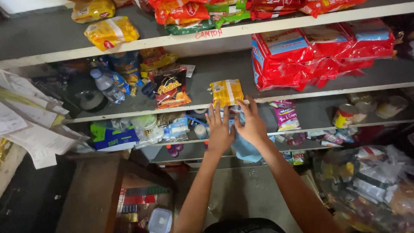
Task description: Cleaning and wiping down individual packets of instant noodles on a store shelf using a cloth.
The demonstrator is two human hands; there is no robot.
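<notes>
Meanwhile both hands reached to the middle shelf (pixel 302 92), fingers spread and clamped on nothing. The left hand (pixel 220 129) and right hand (pixel 251 125) rested side by side just below a yellow snack packet (pixel 227 92) at the shelf's front edge, over a blue cloth (pixel 246 149). A dark chip bag (pixel 170 88) stood nearby.

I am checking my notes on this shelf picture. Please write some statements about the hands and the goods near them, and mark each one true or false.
1. Both hands, left hand and right hand, reach to the yellow plastic snack packet. True.
2. The clear plastic water bottle stands upright. False: it lies tilted.
3. The red wrapped packs are right of the hands. True.
4. The dark chip bag lies on the floor. False: it is on a shelf.
</notes>
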